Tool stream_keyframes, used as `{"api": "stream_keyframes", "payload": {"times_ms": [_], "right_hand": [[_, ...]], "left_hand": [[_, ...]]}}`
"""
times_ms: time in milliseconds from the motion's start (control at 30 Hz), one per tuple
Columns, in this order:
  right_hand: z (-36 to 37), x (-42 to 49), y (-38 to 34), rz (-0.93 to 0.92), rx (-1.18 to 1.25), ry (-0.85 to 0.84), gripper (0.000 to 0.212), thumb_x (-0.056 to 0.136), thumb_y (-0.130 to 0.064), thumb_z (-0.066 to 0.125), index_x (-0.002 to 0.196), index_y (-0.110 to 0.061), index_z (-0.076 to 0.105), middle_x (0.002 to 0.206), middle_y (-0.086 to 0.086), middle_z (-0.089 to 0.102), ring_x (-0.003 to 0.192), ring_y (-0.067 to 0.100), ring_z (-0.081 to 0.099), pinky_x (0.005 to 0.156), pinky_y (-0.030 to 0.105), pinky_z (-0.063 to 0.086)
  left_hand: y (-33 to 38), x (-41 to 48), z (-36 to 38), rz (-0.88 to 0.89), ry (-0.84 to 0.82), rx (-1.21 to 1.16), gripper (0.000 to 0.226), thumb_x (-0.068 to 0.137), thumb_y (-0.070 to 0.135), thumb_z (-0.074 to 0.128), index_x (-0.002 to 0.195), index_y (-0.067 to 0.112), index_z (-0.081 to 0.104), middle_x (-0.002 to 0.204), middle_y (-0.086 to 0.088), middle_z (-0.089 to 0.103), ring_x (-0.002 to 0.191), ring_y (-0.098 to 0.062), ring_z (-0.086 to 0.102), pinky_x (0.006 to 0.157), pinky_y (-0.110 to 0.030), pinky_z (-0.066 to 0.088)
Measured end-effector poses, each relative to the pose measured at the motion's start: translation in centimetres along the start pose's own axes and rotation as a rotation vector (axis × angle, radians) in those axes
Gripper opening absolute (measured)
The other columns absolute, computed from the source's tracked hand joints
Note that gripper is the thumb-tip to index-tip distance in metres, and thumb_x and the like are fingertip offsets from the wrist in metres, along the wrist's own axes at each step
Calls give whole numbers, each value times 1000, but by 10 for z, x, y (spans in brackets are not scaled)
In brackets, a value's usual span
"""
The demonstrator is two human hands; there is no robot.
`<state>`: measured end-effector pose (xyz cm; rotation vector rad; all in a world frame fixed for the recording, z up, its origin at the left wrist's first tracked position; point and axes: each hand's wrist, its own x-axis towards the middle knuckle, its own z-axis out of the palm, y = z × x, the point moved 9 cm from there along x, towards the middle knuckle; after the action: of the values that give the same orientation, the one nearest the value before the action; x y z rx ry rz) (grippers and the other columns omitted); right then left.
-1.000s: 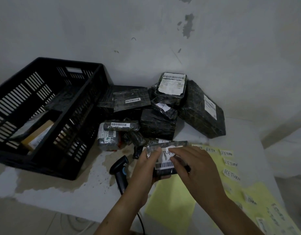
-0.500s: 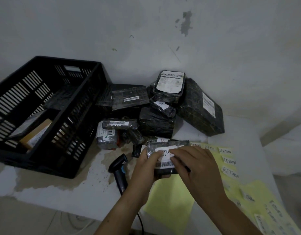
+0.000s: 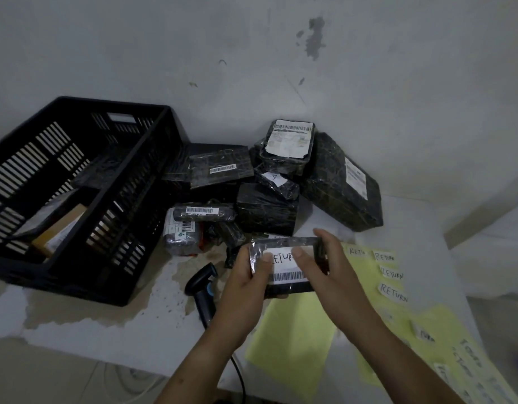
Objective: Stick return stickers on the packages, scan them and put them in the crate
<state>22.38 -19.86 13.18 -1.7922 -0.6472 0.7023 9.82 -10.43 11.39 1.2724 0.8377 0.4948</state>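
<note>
Shifted to the right since a second ago, the right hand no longer covers the sticker, whose handwritten letters "RETUR" now read plainly.

Both hands grip the small package just below the middle of the frame, above the near part of the table. It is a flat block wrapped in shiny black film, with the white sticker across its top face and a barcode label right under it. The left hand clasps its left end, thumb lying on the sticker's left edge. The right hand clasps the right end, thumb on the sticker and fingers curled over the far edge.

That thumb hides the last letter of the word, and the package's underside is out of sight. The light is dim, so the barcode's digits cannot be read.

A black slatted crate fills the left of the frame, with a brown box and something grey inside that is hard to make out. A pile of black-wrapped parcels sits against the wall behind the hands, the largest one at the right of the pile. A black handheld scanner lies on the table just left of the left wrist. Yellow backing sheets lie under and to the right of the hands, with spare "RETURN" stickers at the right; those at the lower right corner are blurred.
</note>
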Motion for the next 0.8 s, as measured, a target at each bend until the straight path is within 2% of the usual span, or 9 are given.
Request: {"api": "stream_keyframes", "payload": {"times_ms": [67,133,200,300,433,533,700,767,800], "right_hand": [[0,1,3,-12,7,51,61,78,-60,66,130,-37,44,107,-23,61,92,-8,62,73,17,53],[-3,2,4,-45,3,105,47,84,-41,72,123,-32,49,100,-20,63,88,-4,64,69,17,53],[-6,1,2,-73,-11,123,39,87,-34,72,119,-33,51,97,-22,62,86,-4,64,67,15,51],[-9,1,0,-105,-18,133,28,92,-29,67,116,-32,53,98,-19,61,87,-3,61,67,14,50],[-9,0,-1,-119,78,153,21,97,-24,60,115,-31,54,94,-17,63,84,1,63,65,17,51],[-8,-2,-1,-115,105,185,24,92,-30,67,112,-35,54,93,-10,62,81,6,64,64,20,53],[-6,2,-1,-122,119,190,24,91,-27,68,111,-32,54,92,-14,62,82,7,66,66,23,55],[-5,4,-2,-141,99,193,21,94,-25,64,111,-32,54,94,-10,61,82,7,64,65,22,54],[-3,4,-3,-146,90,189,19,95,-25,62,111,-32,54,94,-6,61,82,8,62,65,23,53]], "left_hand": [[5,-4,4,46,-23,35,17,108,26,45,117,23,59,99,11,75,87,-5,74,67,-18,57],[6,-5,5,60,-25,49,16,109,25,44,116,25,59,97,14,75,84,-3,73,67,-17,56],[5,-4,3,49,-11,40,16,109,25,43,114,26,58,94,12,75,83,-6,73,68,-20,57],[3,-3,1,14,6,-7,19,110,29,40,113,24,58,97,2,74,84,-13,75,68,-24,59],[12,-2,3,86,20,57,13,105,32,50,107,24,60,86,18,74,80,2,71,65,-12,52],[15,1,3,145,36,149,10,103,30,57,105,22,62,90,14,74,84,-1,70,71,-15,52],[14,1,1,142,41,220,20,105,39,46,103,23,57,87,9,69,76,6,64,67,-12,48],[12,0,0,94,34,189,29,101,48,40,109,26,56,102,10,67,81,9,60,72,-10,45],[8,0,-2,55,37,177,33,101,51,38,121,30,54,117,14,61,91,11,56,79,-10,42]]}}
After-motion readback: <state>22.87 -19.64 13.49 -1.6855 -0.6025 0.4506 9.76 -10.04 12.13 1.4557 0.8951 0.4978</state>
